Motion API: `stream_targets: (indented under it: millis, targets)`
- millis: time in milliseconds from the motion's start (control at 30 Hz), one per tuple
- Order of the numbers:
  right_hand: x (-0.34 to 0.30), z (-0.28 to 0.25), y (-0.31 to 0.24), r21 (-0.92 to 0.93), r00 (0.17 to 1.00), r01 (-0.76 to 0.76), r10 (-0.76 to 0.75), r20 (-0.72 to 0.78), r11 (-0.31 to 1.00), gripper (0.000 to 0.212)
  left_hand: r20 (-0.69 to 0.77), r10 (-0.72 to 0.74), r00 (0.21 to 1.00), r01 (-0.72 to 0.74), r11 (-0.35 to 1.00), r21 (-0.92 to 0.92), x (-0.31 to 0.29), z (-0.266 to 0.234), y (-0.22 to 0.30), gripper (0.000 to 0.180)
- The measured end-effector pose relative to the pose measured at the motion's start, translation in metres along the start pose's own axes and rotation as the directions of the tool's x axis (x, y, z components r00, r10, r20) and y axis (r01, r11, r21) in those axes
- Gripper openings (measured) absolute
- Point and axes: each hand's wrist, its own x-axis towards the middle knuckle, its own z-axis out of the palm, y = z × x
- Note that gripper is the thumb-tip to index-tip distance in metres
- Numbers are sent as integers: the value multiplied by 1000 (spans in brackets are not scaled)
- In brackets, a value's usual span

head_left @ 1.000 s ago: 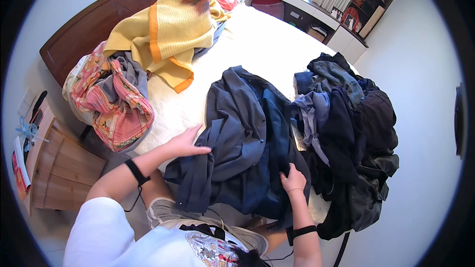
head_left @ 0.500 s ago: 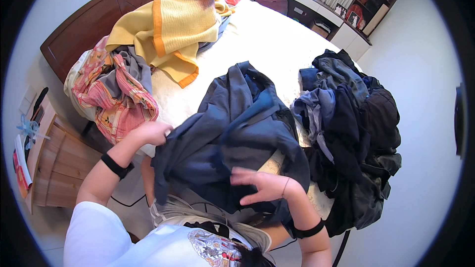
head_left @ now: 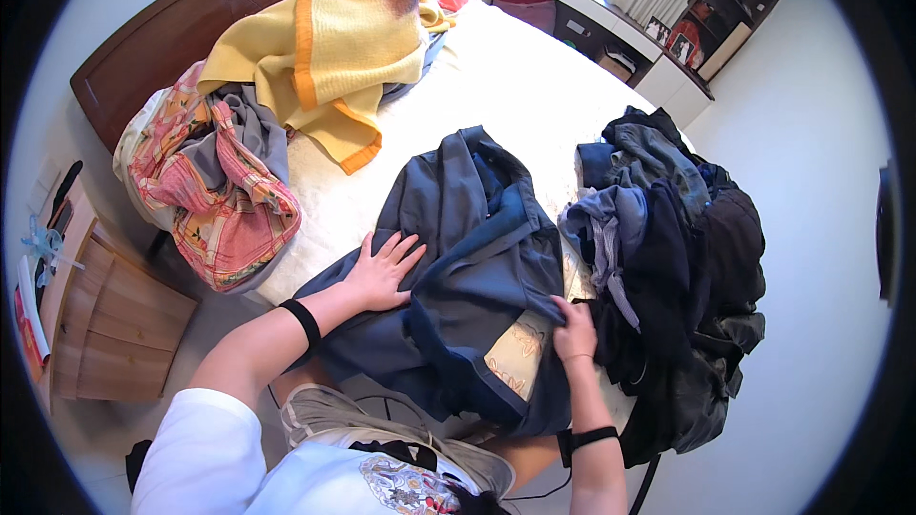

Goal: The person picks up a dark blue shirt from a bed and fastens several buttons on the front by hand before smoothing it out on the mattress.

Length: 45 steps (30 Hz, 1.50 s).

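A dark navy jacket [head_left: 458, 257] lies spread on the near edge of the bed, its front partly open, with part of it hanging over the edge. My left hand [head_left: 380, 273] rests flat on the jacket's left side, fingers spread. At the right edge of the jacket, my right hand [head_left: 574, 330] is closed, pinching the cloth between thumb and fingers. A patch of patterned cream bed cover [head_left: 515, 358] shows through a gap in the jacket near its lower right.
To the right is a heap of dark clothes [head_left: 677, 257]. Far left on the bed lie a yellow blanket [head_left: 353, 48] and pink floral bedding [head_left: 219, 219]. A wooden nightstand [head_left: 119, 319] stands at the left; a wooden headboard [head_left: 181, 29] rises behind.
My left hand has moved from the jacket's left edge inward and now lies flat on it. My right hand has gone right and taken hold of the jacket's edge, which lies flatter.
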Motion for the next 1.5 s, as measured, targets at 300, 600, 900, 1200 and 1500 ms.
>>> stream_targets:
  millis: [300,600,900,1200,1500]
  targets:
    - [55,-103,19,-409,966,39,-139,-219,912,32,243,36,969,18,975,-219,25,-6,-25,76]
    - [105,42,-84,105,999,18,-12,-53,994,73,273,17,962,48,973,-228,26,-3,-25,79]
    - [51,71,-71,118,881,467,-451,-140,876,48,287,14,958,76,951,-299,24,3,-38,76]
    - [20,70,-53,-13,858,468,-457,-235,884,49,-481,69,874,-191,959,-209,118,-64,4,36]
    - [23,72,-49,146,870,459,-410,-274,876,43,78,341,937,-349,924,157,198,-77,4,46]
